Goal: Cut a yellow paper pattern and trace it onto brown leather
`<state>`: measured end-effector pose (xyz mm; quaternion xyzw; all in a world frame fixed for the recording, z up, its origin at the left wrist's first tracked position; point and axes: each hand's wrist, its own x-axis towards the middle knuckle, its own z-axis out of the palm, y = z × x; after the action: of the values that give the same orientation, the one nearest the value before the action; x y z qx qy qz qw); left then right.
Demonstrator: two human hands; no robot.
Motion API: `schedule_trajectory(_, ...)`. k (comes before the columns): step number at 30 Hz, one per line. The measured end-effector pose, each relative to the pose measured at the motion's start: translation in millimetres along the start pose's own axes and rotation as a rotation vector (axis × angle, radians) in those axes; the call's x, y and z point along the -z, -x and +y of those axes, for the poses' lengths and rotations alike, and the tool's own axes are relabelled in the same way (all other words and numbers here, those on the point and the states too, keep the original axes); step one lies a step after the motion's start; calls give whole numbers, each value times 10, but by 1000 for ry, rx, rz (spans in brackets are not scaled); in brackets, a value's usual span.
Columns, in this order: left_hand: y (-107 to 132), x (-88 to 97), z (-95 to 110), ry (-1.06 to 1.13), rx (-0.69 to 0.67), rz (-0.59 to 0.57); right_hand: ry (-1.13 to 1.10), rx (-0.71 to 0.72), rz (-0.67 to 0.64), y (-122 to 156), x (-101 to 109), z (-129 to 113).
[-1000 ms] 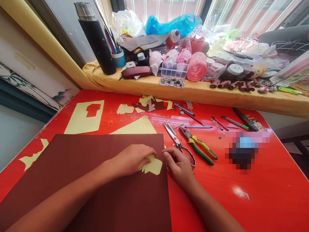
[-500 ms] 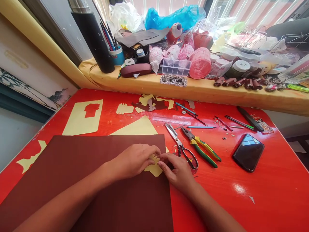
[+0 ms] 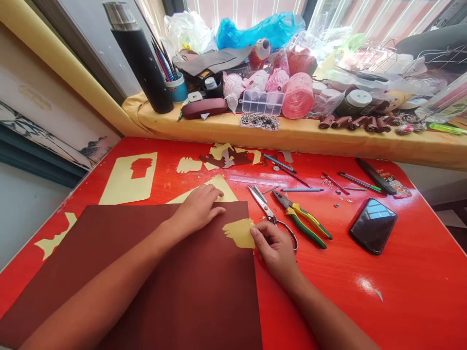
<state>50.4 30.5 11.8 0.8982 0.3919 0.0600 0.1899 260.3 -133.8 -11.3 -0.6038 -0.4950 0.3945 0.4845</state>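
"What's in hand for you right now?"

"You're at the yellow cutout point(image 3: 239, 233), lying flat on the brown sheet point(image 3: 204, 296) by its right edge, with the sheet on the red surface point(image 3: 412, 301)."

"And your right grip point(image 3: 274, 249)?"

"Curled, fingertips at the cutout's right edge. I can't tell whether it's pinching the piece or only touching it."

"Left grip point(image 3: 197, 210)?"

"Palm down, fingers loosely together, apart from the cutout, resting at the sheet's top edge over a yellow triangular sheet point(image 3: 222, 188). It holds nothing I can see."

"What does the next move have to work with?"

"Only your right grip is at the cutout. The scissors point(image 3: 263, 206) and pliers point(image 3: 302, 222) lie just beyond it."
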Motion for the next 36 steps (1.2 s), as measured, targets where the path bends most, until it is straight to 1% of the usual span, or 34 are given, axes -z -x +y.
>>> schedule_trajectory(3, -65, -28, -10, -43, -4, -57, -71, -49, 20, -3, 5, -9)
schedule_trajectory(7, -149, -10, -15, 14, 21, -140, -126, -85, 25, -9, 10, -18)
schedule_trajectory(9, -172, 5, -18, 39, 15, -158, -139, -92, 25, -10, 9, -17)
schedule_trajectory(12, -164, 17, -10, 43, -18, -117, -149, -94, 24, -8, 1, -12)
schedule_trajectory(14, -139, 19, 2, 72, -16, -98, -149, -92, 21, -6, -6, -11)
schedule_trajectory(19, -97, -13, 13, 199, 73, -127, -138, -79, 11, -6, -12, -24)
schedule_trajectory(25, -100, -46, 25, 189, 18, -95, -138, -73, 6, -4, -8, -57)
schedule_trajectory(29, -66, 1, 28, 315, 69, -97, -122, -68, 8, -2, -9, -81)
schedule_trajectory(31, -47, 14, 17, 380, 102, -75, -108, -68, 6, -4, -9, -89)
schedule_trajectory(33, -35, -2, -1, 383, 113, -38, -94, -71, 1, -8, -8, -90)
schedule_trajectory(36, -34, -69, -36, 335, 70, 0, -73, -74, 2, -15, -10, -79)
